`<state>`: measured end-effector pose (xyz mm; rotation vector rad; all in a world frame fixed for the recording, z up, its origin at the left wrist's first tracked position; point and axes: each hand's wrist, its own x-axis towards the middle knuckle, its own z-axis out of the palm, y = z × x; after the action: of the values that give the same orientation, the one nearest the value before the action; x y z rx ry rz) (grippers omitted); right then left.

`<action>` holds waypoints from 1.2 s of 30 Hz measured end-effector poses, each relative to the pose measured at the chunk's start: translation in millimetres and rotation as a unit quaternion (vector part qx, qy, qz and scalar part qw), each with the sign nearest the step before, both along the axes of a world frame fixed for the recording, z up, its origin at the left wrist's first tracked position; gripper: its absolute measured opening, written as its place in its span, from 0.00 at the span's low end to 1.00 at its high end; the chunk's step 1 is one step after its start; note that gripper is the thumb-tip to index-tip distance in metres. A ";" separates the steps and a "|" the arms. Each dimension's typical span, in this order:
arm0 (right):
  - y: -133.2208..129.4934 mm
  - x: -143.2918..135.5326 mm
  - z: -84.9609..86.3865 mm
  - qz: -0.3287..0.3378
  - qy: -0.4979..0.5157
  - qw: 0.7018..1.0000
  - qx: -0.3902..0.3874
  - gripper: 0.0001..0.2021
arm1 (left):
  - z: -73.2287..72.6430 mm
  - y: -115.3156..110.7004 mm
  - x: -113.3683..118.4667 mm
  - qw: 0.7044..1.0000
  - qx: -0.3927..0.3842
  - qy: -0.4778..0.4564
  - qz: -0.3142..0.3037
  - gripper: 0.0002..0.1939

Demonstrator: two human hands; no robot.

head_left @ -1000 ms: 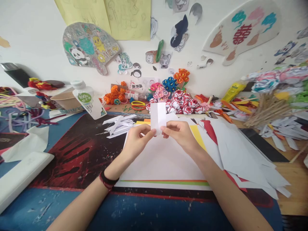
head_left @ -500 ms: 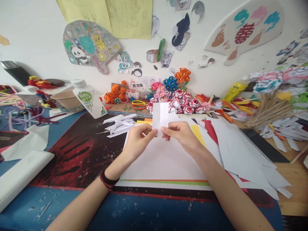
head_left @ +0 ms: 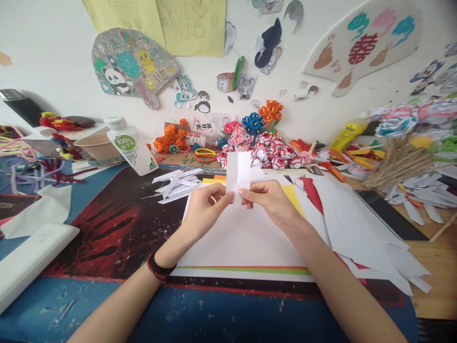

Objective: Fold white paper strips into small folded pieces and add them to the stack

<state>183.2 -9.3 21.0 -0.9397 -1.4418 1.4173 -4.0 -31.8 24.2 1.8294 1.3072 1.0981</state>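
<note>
A small white piece of paper (head_left: 238, 171) with a vertical crease down its middle is held upright above the large white sheets. My left hand (head_left: 211, 206) pinches its lower left corner between thumb and fingers. At the lower right corner, my right hand (head_left: 266, 196) grips the same piece, thumb in front and fingers behind. Both hands are over the stack of large white sheets (head_left: 239, 238), whose near edge shows green and orange layers. A dark band is around my left wrist.
White paper strips (head_left: 176, 185) lie left of the stack. Behind are a white bottle (head_left: 130, 145), red-and-white paper flowers (head_left: 273, 151) and orange flowers (head_left: 171, 138). Loose white sheets (head_left: 357, 228) spread at right; a long white box (head_left: 35, 262) sits at left.
</note>
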 end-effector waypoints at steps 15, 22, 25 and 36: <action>-0.9 0.7 2.1 0.006 -0.003 1.000 0.000 0.13 | 4.2 -2.3 1.6 1.000 0.006 0.023 0.000 0.12; -1.1 0.4 2.7 0.000 -0.013 1.000 -0.004 0.15 | 6.7 -4.4 1.7 1.000 0.006 0.024 0.000 0.12; -0.9 0.7 2.4 -0.004 -0.019 1.000 -0.004 0.15 | 7.0 -4.1 1.9 1.000 0.008 0.025 -0.001 0.12; -2.2 -2.7 0.6 0.002 -0.012 1.000 0.011 0.14 | 4.7 -4.6 3.2 0.999 -0.018 0.029 -0.020 0.18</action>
<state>180.5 -11.5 21.6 -0.9431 -1.4751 1.3944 -0.8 -36.4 28.9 1.8653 1.3105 1.0007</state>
